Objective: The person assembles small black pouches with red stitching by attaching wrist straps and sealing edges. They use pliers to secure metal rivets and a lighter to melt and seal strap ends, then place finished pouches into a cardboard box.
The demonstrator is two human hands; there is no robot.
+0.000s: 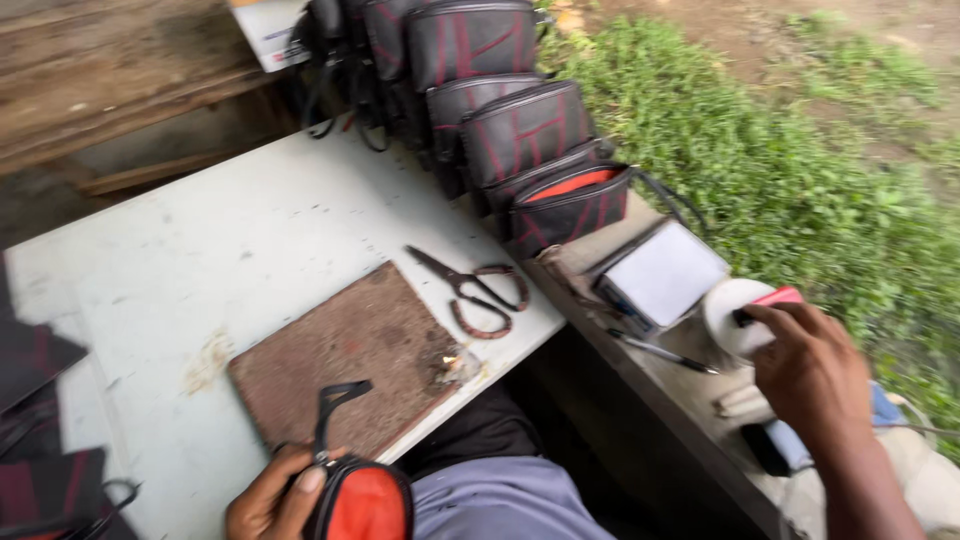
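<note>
Beside the brown board [345, 355], the left hand [272, 500] grips a black-and-red pouch [362, 498], while the right hand [812, 372] pinches a red lighter [772, 299] near scissors [472, 290].

My left hand [272, 500]: low, near my lap, fingers curled closed in a grip. My right hand [812, 372]: arm extended far from lap, fingers bent, pinching.

Scissors [475, 290] on table [220, 250], right of board [345, 355], pouches [510, 130] behind
</note>
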